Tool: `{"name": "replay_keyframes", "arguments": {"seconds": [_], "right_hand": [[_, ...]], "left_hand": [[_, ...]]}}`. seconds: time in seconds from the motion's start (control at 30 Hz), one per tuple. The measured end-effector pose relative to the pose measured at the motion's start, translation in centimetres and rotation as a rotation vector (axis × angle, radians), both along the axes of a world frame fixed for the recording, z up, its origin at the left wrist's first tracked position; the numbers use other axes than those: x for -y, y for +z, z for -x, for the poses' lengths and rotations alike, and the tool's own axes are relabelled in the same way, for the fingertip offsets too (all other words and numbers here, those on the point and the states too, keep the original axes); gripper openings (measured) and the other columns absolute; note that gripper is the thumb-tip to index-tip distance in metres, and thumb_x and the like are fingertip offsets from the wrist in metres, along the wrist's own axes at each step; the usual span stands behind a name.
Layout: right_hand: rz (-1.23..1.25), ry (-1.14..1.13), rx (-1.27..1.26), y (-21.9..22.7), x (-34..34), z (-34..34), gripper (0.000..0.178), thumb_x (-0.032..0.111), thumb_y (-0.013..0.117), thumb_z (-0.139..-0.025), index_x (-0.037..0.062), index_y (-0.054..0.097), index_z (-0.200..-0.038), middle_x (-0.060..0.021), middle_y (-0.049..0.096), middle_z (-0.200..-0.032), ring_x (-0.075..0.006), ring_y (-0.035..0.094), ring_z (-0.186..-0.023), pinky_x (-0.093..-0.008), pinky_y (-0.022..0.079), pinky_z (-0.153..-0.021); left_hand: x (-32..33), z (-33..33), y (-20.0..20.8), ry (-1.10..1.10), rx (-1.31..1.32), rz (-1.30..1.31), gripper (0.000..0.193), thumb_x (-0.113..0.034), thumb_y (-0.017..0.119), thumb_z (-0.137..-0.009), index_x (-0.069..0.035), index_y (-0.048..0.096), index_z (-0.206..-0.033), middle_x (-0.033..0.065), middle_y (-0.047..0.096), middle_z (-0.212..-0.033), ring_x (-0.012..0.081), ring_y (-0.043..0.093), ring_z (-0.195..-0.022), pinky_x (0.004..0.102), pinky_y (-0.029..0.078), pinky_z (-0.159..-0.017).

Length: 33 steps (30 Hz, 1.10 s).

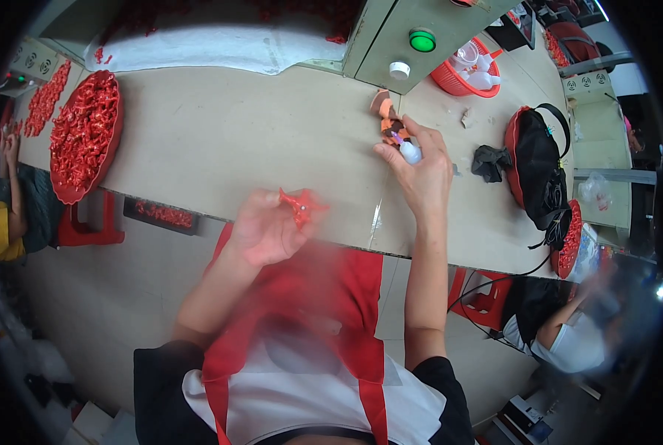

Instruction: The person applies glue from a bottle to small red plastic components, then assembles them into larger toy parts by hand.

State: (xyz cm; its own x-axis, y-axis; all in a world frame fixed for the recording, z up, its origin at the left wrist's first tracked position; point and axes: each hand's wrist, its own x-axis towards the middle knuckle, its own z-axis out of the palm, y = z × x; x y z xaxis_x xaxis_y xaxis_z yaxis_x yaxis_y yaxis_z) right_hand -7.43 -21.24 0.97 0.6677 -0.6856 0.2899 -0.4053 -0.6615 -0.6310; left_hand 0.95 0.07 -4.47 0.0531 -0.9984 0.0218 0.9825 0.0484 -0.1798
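My left hand is raised near the table's front edge, its fingers pinching a small glossy red piece with several pointed arms. Farther off, my right hand is closed around a small white squeeze bottle with a thin purple tip. An orange and brown object lies on the table against the bottle's tip and my right fingertips. Whether those fingers also touch it, I cannot tell.
A red basket of white bottles stands beside the pale green machine at the back. A red tray heaped with red pieces sits at the left. On the right are a black bag and a dark crumpled cloth. People work at both sides.
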Motion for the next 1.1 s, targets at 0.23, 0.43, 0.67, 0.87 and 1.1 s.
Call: {"name": "replay_keyframes", "arguments": {"seconds": [0.23, 0.43, 0.67, 0.87, 1.1], "right_hand": [[-0.073, -0.022, 0.18, -2.7, 0.7, 0.1, 0.021, 0.016, 0.072, -0.071, 0.0042, 0.066, -0.087, -0.0085, 0.061, -0.088, -0.023, 0.061, -0.075, -0.0327, 0.048, -0.066], [-0.04, -0.02, 0.154, -2.5, 0.7, 0.5, 0.019, 0.017, 0.072, -0.071, 0.0042, 0.066, -0.083, -0.0087, 0.061, -0.085, -0.0234, 0.061, -0.072, -0.0325, 0.048, -0.064], [-0.033, -0.011, 0.154, -2.7, 0.6, 0.4, 0.017, 0.017, 0.072, -0.071, 0.0049, 0.066, -0.082, -0.0096, 0.06, -0.084, -0.0243, 0.06, -0.072, -0.0326, 0.048, -0.064], [-0.034, 0.001, 0.153, -2.7, 0.6, 0.4, 0.016, 0.016, 0.071, -0.072, 0.005, 0.066, -0.083, -0.0095, 0.06, -0.085, -0.0238, 0.06, -0.073, -0.0322, 0.048, -0.064], [-0.049, 0.013, 0.133, -2.7, 0.6, 0.4, 0.015, 0.015, 0.071, -0.072, 0.0051, 0.067, -0.083, -0.0088, 0.061, -0.086, -0.0238, 0.06, -0.072, -0.0319, 0.047, -0.064]], "left_hand": [[0.7, 0.1, -0.1, 0.074, -0.04, 0.008, 0.043, -0.022, 0.052, -0.084, 0.004, 0.049, -0.117, 0.0118, 0.038, -0.099, 0.0202, 0.049, -0.088, 0.0299, 0.054, -0.081], [1.0, 0.1, -0.2, 0.077, -0.049, -0.024, 0.042, -0.022, 0.053, -0.083, 0.004, 0.049, -0.116, 0.0115, 0.039, -0.099, 0.0197, 0.049, -0.088, 0.0303, 0.054, -0.082], [0.8, -0.1, 0.2, 0.082, -0.068, -0.013, 0.043, -0.022, 0.053, -0.083, 0.005, 0.049, -0.116, 0.0116, 0.038, -0.1, 0.0194, 0.048, -0.088, 0.0312, 0.054, -0.082], [0.3, 0.2, 4.5, 0.378, 0.98, -0.446, 0.037, -0.016, 0.06, -0.075, 0.005, 0.055, -0.106, 0.0138, 0.05, -0.097, 0.021, 0.057, -0.079, 0.0293, 0.056, -0.069], [1.4, 0.8, 6.2, 1.038, 2.236, -0.692, 0.033, 0.007, 0.062, -0.057, 0.0, 0.061, -0.09, 0.0093, 0.055, -0.085, 0.0167, 0.063, -0.065, 0.024, 0.052, -0.056]]}}
